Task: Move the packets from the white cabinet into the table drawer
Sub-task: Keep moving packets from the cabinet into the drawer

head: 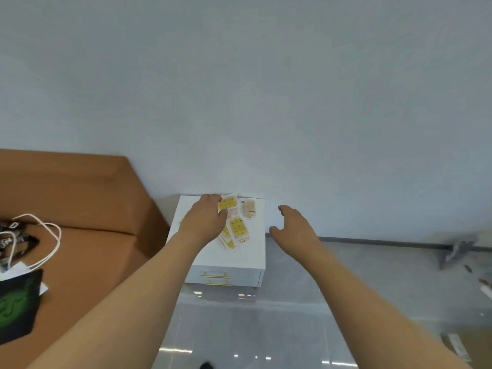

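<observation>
Landmark: white cabinet (218, 258), a low unit standing on the glossy floor (266, 328) against the pale wall (266, 102).
Cabinet front: two drawer fronts, each with a gold bar handle (214, 276); both drawers closed.
Packets: loose cluster of packets (237, 227) lying on the cabinet top, toward its rear half. Several are yellow with a dotted print; some overlap one another.
Beige packet: one beige packet (248, 208) lies at the rear right of the cabinet top, just beside the yellow ones.
Left hand: left hand (205, 219) is over the rear left of the cabinet top, palm down, covering part of the cluster.
Left fingers: loosely bent over the packets; the thumb lies beside a yellow packet. Whether they grip a packet or only rest on it cannot be told.
Right hand: right hand (294, 226) is in the air just past the cabinet's right edge, clear of the packets.
Right fingers: spread and relaxed, thumb apart, holding nothing.
Left of cabinet: brown upholstered surface (80, 209), touching or very near the cabinet side.
On the brown surface: a white cord (50, 235) and a dark card with green print (18, 307), well apart from the cabinet.
Right of cabinet: dark baseboard (386, 242) along the foot of the wall.
</observation>
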Action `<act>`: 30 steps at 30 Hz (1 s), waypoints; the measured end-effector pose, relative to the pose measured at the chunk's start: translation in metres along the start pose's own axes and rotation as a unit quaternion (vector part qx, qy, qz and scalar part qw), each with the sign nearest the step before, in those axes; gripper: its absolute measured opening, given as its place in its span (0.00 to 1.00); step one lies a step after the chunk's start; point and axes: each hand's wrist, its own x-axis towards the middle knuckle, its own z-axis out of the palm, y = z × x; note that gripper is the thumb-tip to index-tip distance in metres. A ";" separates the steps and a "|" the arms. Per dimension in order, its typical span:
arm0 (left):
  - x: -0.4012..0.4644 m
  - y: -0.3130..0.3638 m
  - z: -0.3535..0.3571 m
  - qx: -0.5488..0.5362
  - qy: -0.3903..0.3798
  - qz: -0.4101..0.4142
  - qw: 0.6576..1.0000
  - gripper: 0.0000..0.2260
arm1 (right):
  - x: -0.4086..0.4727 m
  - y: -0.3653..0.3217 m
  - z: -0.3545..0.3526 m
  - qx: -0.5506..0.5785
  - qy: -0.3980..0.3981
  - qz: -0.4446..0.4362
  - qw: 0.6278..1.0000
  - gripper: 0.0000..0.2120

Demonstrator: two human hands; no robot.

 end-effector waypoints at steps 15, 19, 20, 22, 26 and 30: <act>0.288 -0.131 0.083 -0.011 -0.148 -0.076 0.986 0.20 | 0.264 0.024 0.141 0.018 -0.115 0.163 0.980 0.30; 0.348 -0.172 0.165 0.061 -0.210 -0.036 0.975 0.22 | 0.323 0.059 0.224 0.019 -0.150 0.218 0.964 0.23; 0.359 -0.179 0.188 0.084 -0.222 -0.014 0.971 0.23 | 0.336 0.068 0.243 0.014 -0.153 0.226 0.962 0.23; 0.374 -0.191 0.232 0.128 -0.230 0.045 0.964 0.26 | 0.356 0.086 0.277 0.004 -0.142 0.238 0.961 0.26; 0.384 -0.213 0.290 0.198 -0.185 0.128 0.954 0.31 | 0.374 0.107 0.322 -0.058 -0.069 0.246 0.965 0.35; 0.383 -0.227 0.298 0.178 -0.137 0.209 0.952 0.24 | 0.380 0.108 0.336 -0.020 -0.052 0.281 0.958 0.31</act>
